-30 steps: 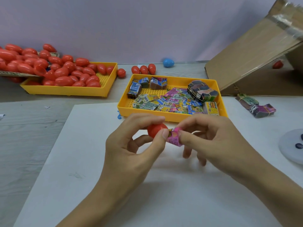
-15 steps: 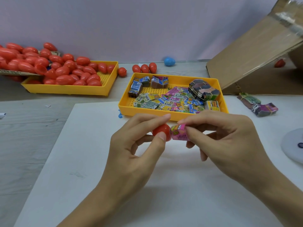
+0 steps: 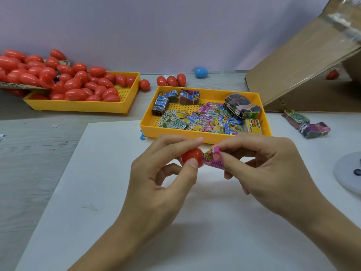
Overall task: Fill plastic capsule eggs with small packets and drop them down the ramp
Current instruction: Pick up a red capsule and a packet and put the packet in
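My left hand (image 3: 156, 178) pinches a red capsule half (image 3: 190, 157) between thumb and forefinger, above the white board. My right hand (image 3: 267, 169) pinches a rolled pink packet (image 3: 213, 159) whose end touches the capsule's opening. Behind my hands a yellow tray (image 3: 148, 124) holds loose and bundled packets (image 3: 205, 118). A second yellow tray (image 3: 82, 106) at the back left is heaped with red capsule eggs (image 3: 78, 85). The cardboard ramp (image 3: 300, 61) slopes up at the back right.
Three red eggs (image 3: 171, 80) and a blue egg (image 3: 201, 72) lie by the wall. Two banded packet bundles (image 3: 306, 124) lie right of the packet tray. A pale round disc (image 3: 347, 173) sits at the right edge. One red egg (image 3: 332, 74) lies under the ramp.
Both hands have lifted slightly toward the packet tray, and the pink packet has turned so more of its printed side faces me, still at the capsule's mouth.
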Motion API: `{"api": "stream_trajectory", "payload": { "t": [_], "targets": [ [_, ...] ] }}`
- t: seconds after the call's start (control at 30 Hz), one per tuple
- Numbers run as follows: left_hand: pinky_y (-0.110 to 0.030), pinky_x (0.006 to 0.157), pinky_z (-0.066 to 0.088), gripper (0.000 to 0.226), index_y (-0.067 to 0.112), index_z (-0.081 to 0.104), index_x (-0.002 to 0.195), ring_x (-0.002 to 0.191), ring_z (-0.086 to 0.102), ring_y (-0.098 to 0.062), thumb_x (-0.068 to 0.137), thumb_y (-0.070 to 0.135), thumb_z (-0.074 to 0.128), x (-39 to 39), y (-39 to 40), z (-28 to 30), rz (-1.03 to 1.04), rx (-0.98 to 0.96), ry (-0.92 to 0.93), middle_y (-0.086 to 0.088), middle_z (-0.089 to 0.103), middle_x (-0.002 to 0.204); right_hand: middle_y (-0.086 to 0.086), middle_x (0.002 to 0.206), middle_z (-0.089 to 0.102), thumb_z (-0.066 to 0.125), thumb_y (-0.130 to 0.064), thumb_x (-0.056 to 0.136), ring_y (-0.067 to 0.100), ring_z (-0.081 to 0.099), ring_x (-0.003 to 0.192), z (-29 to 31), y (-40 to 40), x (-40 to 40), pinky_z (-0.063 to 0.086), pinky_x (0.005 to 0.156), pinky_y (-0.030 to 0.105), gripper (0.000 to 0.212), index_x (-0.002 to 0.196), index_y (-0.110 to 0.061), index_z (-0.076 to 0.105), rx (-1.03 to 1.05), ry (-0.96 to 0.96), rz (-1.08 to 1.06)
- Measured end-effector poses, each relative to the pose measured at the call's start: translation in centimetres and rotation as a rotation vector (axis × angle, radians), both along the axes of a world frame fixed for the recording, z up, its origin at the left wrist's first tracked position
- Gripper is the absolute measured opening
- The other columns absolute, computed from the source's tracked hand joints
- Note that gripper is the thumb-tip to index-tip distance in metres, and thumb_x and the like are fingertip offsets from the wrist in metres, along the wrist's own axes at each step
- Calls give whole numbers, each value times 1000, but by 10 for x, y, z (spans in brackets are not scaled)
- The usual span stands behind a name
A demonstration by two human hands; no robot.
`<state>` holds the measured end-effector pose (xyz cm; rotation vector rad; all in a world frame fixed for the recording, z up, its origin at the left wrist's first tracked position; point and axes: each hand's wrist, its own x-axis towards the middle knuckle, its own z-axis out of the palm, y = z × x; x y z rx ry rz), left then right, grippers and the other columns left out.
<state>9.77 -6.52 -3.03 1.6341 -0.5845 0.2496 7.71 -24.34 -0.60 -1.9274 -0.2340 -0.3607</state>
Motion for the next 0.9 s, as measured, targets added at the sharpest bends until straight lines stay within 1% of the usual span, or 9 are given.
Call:
{"api": "stream_trajectory", "payload": {
  "t": [0.07, 0.33, 0.4, 0.5, 0.57, 0.67, 0.77, 0.83, 0.9],
  "targets": [
    [-35, 60, 58, 26, 20, 72, 111, 85, 64, -26, 88, 20, 59, 0, -1, 0, 0, -8, 6, 0, 65, 105, -14, 66, 68, 68, -18, 80, 10, 67, 56, 0, 0, 0, 41, 41, 11, 13, 83, -29, 75, 0, 1, 2],
    [-25, 59, 57, 20, 15, 74, 104, 81, 64, -29, 88, 21, 64, -1, -2, -1, -10, -95, 51, -3, 65, 101, -14, 68, 69, 69, -18, 80, 11, 67, 57, 1, 0, 0, 40, 41, 12, 14, 83, -30, 75, -28, -16, 3],
    [-28, 59, 58, 17, 16, 74, 101, 80, 64, -29, 86, 21, 67, 0, -2, -2, -7, -101, 56, -1, 65, 99, -14, 69, 69, 70, -20, 80, 10, 68, 58, 1, 0, -1, 42, 39, 17, 13, 82, -32, 74, -47, -33, 3],
    [-31, 59, 59, 15, 16, 75, 99, 80, 64, -28, 85, 19, 70, 1, -3, -4, -6, -107, 51, 0, 66, 98, -14, 70, 69, 72, -23, 80, 10, 68, 61, -1, 1, -2, 50, 41, 37, 9, 82, -32, 74, -83, -56, -9],
    [-30, 59, 59, 14, 16, 76, 98, 81, 64, -30, 85, 18, 70, 1, -3, -5, -7, -117, 51, 0, 66, 98, -14, 69, 69, 71, -33, 79, 11, 68, 63, -2, 1, -2, 49, 42, 41, 5, 82, -32, 74, -80, -56, -15],
    [-29, 60, 60, 14, 14, 74, 99, 84, 65, -31, 86, 16, 69, 0, -4, -4, -11, -154, 47, -2, 66, 99, -14, 70, 70, 66, -41, 77, 13, 69, 66, -1, 1, -1, 46, 38, 34, 14, 83, -33, 76, -37, -22, -9],
    [-29, 64, 60, 16, 8, 74, 100, 88, 67, -29, 87, 12, 67, 1, -4, -3, -8, -194, 22, -7, 66, 103, -9, 78, 74, 74, -42, 75, 16, 71, 71, 1, -1, 0, 45, 40, 22, 19, 91, -33, 78, 82, 76, 79],
    [-28, 66, 61, 18, 8, 71, 105, 88, 68, -28, 88, 12, 66, 2, -4, -2, 6, -207, 7, -11, 66, 104, -2, 83, 75, 80, -34, 76, 18, 72, 73, 2, -4, 1, 47, 40, 25, 19, 95, -29, 78, 177, 131, 121],
    [-29, 66, 61, 19, 9, 70, 107, 89, 69, -27, 89, 12, 65, 2, -4, -1, 12, -215, 1, -13, 65, 104, -1, 80, 74, 77, -29, 77, 20, 72, 72, 2, -5, 1, 47, 39, 26, 16, 93, -26, 77, 186, 124, 97]
  ]
}}
